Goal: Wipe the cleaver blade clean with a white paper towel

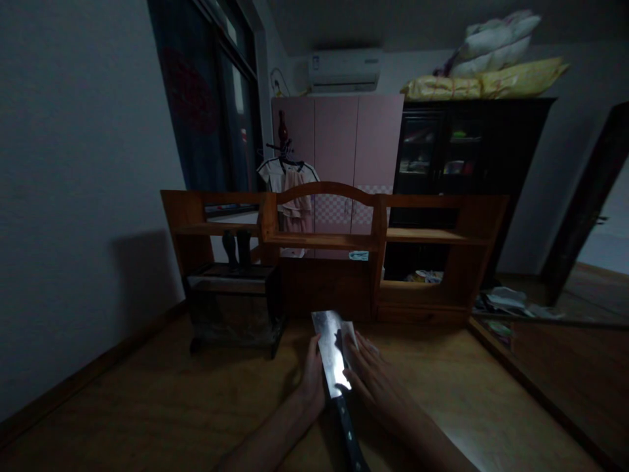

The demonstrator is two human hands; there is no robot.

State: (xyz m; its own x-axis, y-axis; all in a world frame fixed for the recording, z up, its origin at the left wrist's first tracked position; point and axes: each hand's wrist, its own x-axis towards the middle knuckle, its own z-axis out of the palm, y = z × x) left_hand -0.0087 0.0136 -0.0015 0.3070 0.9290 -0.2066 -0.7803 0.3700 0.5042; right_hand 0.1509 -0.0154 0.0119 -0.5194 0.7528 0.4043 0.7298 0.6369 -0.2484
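A cleaver (328,334) with a wide shiny blade points away from me, its black riveted handle (348,429) toward my body. My left hand (313,380) grips the blade along its left side, with most of its fingers hidden beneath. On the right side of the blade, my right hand (371,373) presses a white piece of tissue or thin cloth (350,337) against the metal. Neither hand is on the handle. To the left stands a dark knife block (230,305) with two black handles (236,249) sticking up from it.
A wooden shelf unit (322,244) spans the back of the wooden tabletop (236,406). The tabletop's raised edge (535,387) runs along the right. Beyond are a pink wardrobe (334,137), a black cabinet (511,144) and clothes on a rack (289,177). A wall (88,196) borders the left.
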